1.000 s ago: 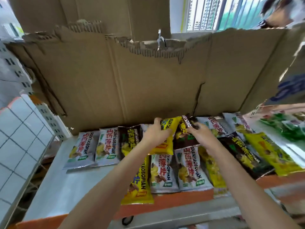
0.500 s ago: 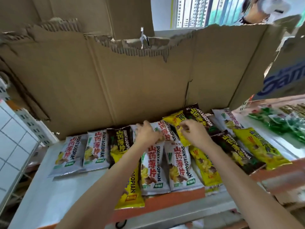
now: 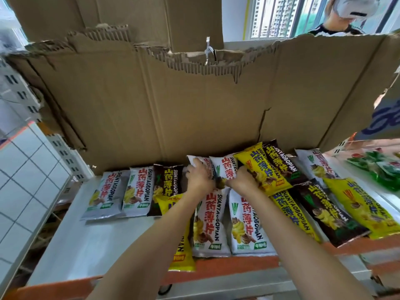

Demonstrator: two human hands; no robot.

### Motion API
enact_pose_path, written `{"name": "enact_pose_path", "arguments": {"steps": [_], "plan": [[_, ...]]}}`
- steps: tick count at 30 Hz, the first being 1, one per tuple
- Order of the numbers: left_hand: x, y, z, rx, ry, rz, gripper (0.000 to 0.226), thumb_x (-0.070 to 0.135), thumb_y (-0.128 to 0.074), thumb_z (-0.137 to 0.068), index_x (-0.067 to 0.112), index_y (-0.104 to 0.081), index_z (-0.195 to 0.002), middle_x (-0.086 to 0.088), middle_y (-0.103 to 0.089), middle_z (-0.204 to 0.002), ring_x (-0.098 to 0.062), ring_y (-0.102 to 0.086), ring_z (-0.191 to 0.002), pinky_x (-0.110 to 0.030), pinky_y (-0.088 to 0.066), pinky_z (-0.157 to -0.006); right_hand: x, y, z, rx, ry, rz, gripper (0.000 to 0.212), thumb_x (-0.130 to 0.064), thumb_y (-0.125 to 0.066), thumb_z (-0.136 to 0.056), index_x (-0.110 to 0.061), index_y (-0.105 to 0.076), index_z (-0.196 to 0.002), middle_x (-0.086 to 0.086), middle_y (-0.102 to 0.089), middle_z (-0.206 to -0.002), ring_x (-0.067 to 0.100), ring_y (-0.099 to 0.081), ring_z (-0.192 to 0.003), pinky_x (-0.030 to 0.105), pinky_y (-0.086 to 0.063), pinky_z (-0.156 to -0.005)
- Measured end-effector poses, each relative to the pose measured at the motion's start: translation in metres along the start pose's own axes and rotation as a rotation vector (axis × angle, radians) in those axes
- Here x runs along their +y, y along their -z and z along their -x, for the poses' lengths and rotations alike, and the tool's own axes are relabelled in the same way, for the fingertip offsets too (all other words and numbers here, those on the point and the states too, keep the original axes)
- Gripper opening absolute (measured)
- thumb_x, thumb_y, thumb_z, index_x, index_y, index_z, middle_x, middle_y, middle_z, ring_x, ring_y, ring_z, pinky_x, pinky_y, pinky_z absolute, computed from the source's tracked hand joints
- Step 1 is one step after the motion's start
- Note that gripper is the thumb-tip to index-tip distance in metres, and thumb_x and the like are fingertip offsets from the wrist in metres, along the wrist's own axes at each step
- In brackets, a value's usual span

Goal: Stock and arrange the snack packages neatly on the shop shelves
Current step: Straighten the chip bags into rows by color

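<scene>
Several snack packages in white, yellow and dark brown lie in two rows on a white shelf [image 3: 93, 245] with an orange front edge. My left hand [image 3: 200, 180] grips a white package [image 3: 206, 167] in the back row. My right hand [image 3: 243, 181] grips the neighbouring white package [image 3: 227, 169] at its lower end. A yellow package [image 3: 263, 169] and a dark package [image 3: 281, 162] lean against the cardboard just right of my hands. Two white packages [image 3: 211, 221] lie in the front row below my wrists.
A tall torn cardboard sheet [image 3: 173, 105] stands behind the shelf. The shelf's left part is bare white. A white tiled panel [image 3: 23, 182] is at the left. Green packets [image 3: 376, 167] lie on the neighbouring shelf at the right. A person [image 3: 337, 20] stands beyond the cardboard.
Both hands left the yellow and dark packages, which now lean at the back right. They moved onto the two white back-row packages. The camera drew closer.
</scene>
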State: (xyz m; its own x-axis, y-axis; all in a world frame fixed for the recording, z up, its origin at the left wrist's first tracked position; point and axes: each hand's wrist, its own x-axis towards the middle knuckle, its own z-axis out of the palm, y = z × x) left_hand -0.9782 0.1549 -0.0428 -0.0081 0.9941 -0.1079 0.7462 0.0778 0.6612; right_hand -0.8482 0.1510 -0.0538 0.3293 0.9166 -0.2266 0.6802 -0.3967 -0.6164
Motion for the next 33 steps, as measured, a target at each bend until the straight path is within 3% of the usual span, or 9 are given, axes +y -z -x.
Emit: {"name": "enact_pose_path", "arguments": {"steps": [3, 8, 11, 16, 19, 23, 28, 31, 33], "plan": [[-0.001, 0.011, 0.01, 0.165, -0.288, 0.108, 0.055, -0.006, -0.055, -0.073, 0.004, -0.032, -0.122, -0.017, -0.037, -0.119, -0.036, -0.04, -0.112, -0.04, -0.04, -0.089, -0.004, 0.008, 0.003, 0.075, 0.046, -0.24, 0.035, -0.016, -0.068, -0.081, -0.005, -0.05, -0.109, 0.014, -0.061, -0.115, 0.03, -0.059, -0.103, 0.037, -0.049, -0.083], [-0.002, 0.066, 0.031, 0.473, -0.541, 0.282, 0.059, -0.015, -0.057, -0.073, 0.01, -0.04, -0.124, -0.002, -0.04, -0.113, -0.02, -0.045, -0.103, -0.028, -0.043, -0.083, -0.044, 0.03, 0.032, 0.223, 0.399, -0.453, 0.034, -0.024, -0.067, -0.084, -0.016, -0.044, -0.107, 0.005, -0.057, -0.113, 0.017, -0.052, -0.099, 0.028, -0.04, -0.076], [-0.027, 0.11, 0.05, 0.477, -0.47, 0.365, 0.056, -0.008, -0.063, -0.076, 0.021, -0.041, -0.119, -0.006, -0.053, -0.109, -0.021, -0.055, -0.1, -0.034, -0.049, -0.079, -0.072, 0.025, 0.064, 0.104, 0.546, -0.435, 0.034, -0.032, -0.067, -0.083, -0.022, -0.039, -0.1, -0.006, -0.054, -0.098, 0.008, -0.05, -0.087, 0.023, -0.038, -0.065], [-0.105, 0.166, 0.093, 0.295, -0.167, 0.386, 0.052, -0.013, -0.067, -0.073, 0.016, -0.049, -0.112, 0.008, -0.052, -0.07, -0.005, -0.057, -0.057, -0.025, -0.05, -0.052, -0.099, -0.034, 0.116, -0.22, 0.639, -0.438, 0.03, -0.034, -0.064, -0.086, -0.02, -0.038, -0.085, -0.001, -0.05, -0.078, 0.01, -0.044, -0.068, 0.031, -0.037, -0.059], [-0.148, 0.181, 0.108, 0.272, -0.019, 0.1, 0.05, -0.011, -0.064, -0.074, 0.015, -0.052, -0.115, -0.004, -0.053, -0.081, -0.022, -0.058, -0.07, -0.043, -0.053, -0.063, -0.106, -0.077, 0.138, -0.315, 0.678, -0.243, 0.023, -0.029, -0.058, -0.09, -0.02, -0.038, -0.085, -0.002, -0.043, -0.076, 0.013, -0.041, -0.068, 0.032, -0.03, -0.058], [-0.18, 0.178, 0.117, 0.189, 0.171, -0.2, 0.045, 0.008, -0.059, -0.084, 0.013, -0.049, -0.128, -0.015, -0.044, -0.12, -0.033, -0.05, -0.109, -0.038, -0.044, -0.089, -0.106, -0.098, 0.15, -0.435, 0.77, 0.048, 0.014, -0.027, -0.052, -0.093, -0.013, -0.054, -0.097, 0.002, -0.052, -0.099, 0.02, -0.052, -0.095, 0.027, -0.035, -0.07], [-0.143, 0.137, 0.118, 0.366, -0.174, -0.231, 0.039, 0.012, -0.063, -0.084, 0.005, -0.055, -0.121, -0.02, -0.044, -0.124, -0.036, -0.043, -0.116, -0.042, -0.041, -0.094, -0.086, -0.061, 0.141, -0.242, 0.804, -0.149, 0.007, -0.022, -0.052, -0.091, -0.02, -0.058, -0.092, -0.004, -0.051, -0.096, 0.01, -0.052, -0.09, 0.025, -0.042, -0.076], [-0.107, 0.1, 0.114, 0.252, -0.317, -0.178, 0.042, 0.036, -0.054, -0.09, 0.017, -0.046, -0.127, -0.006, -0.039, -0.123, -0.024, -0.038, -0.117, -0.032, -0.035, -0.094, -0.056, -0.031, 0.12, -0.098, 0.651, -0.103, 0.009, -0.02, -0.052, -0.091, -0.019, -0.059, -0.097, -0.001, -0.054, -0.103, 0.015, -0.053, -0.097, 0.032, -0.044, -0.082], [-0.091, 0.076, 0.106, 0.124, -0.29, -0.273, 0.062, 0.057, -0.044, -0.089, 0.019, -0.033, -0.136, -0.006, -0.034, -0.13, -0.026, -0.031, -0.125, -0.034, -0.031, -0.1, -0.027, -0.013, 0.106, -0.029, 0.51, 0.062, 0.018, -0.024, -0.052, -0.092, -0.015, -0.056, -0.107, 0.006, -0.051, -0.113, 0.022, -0.049, -0.106, 0.035, -0.043, -0.086]]}}
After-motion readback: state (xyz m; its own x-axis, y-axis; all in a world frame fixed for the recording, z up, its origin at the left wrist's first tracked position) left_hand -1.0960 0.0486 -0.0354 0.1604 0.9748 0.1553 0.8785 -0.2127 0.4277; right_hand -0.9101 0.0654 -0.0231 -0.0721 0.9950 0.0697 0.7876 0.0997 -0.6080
